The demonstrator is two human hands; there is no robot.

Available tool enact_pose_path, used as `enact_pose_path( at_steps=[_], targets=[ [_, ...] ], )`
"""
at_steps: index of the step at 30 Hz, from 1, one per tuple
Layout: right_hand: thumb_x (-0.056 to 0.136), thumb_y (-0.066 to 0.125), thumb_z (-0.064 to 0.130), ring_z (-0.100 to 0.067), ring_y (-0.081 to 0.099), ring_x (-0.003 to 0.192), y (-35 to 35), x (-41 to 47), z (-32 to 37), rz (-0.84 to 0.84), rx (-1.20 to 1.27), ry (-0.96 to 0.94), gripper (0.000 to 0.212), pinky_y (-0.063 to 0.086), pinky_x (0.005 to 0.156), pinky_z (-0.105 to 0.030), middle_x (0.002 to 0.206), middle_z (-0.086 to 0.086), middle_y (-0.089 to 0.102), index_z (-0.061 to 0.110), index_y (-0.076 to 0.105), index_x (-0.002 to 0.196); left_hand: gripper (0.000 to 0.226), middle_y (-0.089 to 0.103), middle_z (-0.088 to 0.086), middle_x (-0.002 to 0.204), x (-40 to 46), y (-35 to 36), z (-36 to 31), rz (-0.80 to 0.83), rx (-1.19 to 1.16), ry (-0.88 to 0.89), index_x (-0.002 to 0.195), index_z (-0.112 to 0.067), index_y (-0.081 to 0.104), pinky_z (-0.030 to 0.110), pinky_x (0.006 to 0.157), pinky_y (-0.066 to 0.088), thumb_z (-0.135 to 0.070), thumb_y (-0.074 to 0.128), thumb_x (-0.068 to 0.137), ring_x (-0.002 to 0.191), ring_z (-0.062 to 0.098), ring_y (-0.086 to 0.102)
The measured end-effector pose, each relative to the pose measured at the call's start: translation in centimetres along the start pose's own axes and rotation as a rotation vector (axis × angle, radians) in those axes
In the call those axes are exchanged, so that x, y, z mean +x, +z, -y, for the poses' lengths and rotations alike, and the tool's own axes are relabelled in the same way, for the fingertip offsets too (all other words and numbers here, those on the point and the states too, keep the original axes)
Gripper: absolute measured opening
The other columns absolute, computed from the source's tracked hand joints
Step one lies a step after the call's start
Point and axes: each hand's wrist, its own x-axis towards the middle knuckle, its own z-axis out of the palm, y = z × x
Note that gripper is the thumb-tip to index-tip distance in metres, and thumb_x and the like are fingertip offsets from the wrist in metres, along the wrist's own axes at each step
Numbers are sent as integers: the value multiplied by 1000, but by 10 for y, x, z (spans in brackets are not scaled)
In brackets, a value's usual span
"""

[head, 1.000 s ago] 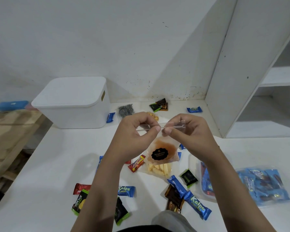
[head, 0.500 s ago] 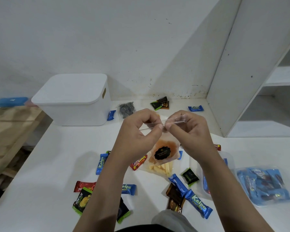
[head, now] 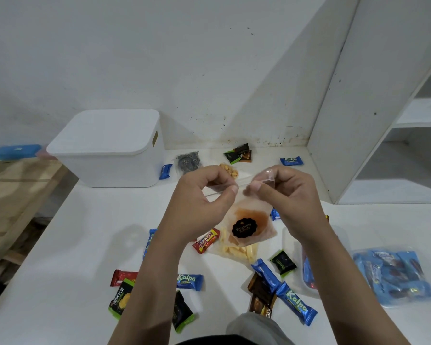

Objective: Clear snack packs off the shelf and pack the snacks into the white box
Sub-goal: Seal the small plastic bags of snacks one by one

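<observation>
Both hands hold a clear zip pouch (head: 249,220) with a black round label and orange residue, above the white table. My left hand (head: 199,202) pinches the left part of its top strip, my right hand (head: 284,195) pinches the right part. The pouch hangs down between them. The white box (head: 110,150), lid on, stands at the back left against the wall. Several small snack packs lie scattered on the table, among them a red Beng-beng bar (head: 205,241), blue Kalpa bars (head: 296,303) and a bag of yellow sticks (head: 239,251).
A white shelf unit (head: 396,120) stands at the right with bare shelves. A clear bag of blue snacks (head: 393,275) lies at the right. A black striped pouch (head: 188,161) and dark wrappers (head: 239,154) lie near the wall. A wooden surface (head: 15,195) is left of the table.
My hands stay pinched on the pouch's top strip and have risen slightly; the pouch's top looks a little more spread between them. The head camera has shifted a bit.
</observation>
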Motion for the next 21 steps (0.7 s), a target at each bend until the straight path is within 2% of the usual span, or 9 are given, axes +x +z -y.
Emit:
enact_pose_path(
  at_steps=[2,6,10,15,18,21],
  targets=[
    [77,65,6,-21,68,71,0,-1,-2,18,-12,-5,1,54,70,-25,68,-3,70,6,66,75,18,65,-13,74,-1,-2,-1,9,70,7,72,-27,65,2,71,40,-11,66,81,79,-1,59],
    [79,62,6,-19,67,70,2,-1,-3,47,-46,-9,3,54,71,-26,68,-5,69,6,64,77,9,66,-11,77,-4,-2,-6,31,123,27,75,-27,67,6,73,43,-19,65,79,83,2,60],
    [81,61,10,-15,67,72,5,-2,-2,77,-71,-1,4,52,70,-22,71,-4,69,9,64,79,11,64,-10,74,-6,-2,-8,16,98,19,74,-22,65,6,72,43,-15,67,83,79,0,57],
    [80,60,10,-12,67,69,8,-3,0,93,12,34,7,52,65,-20,71,-3,71,6,66,79,16,58,-13,67,-9,-4,-9,-27,50,10,69,-18,61,3,69,39,-8,66,82,72,-2,54],
    [79,58,10,-16,69,73,9,-2,0,61,16,27,11,53,70,-24,72,-4,72,4,67,78,17,56,-14,65,-9,-2,-9,-55,31,-14,67,-16,59,2,67,38,-6,65,80,69,-3,52],
    [77,61,9,-19,69,72,11,-2,0,19,11,2,12,54,72,-27,70,-5,72,12,70,71,16,56,-11,64,-10,1,-8,-75,24,-21,66,-13,58,3,67,39,-6,65,79,68,-2,52]
  ],
)
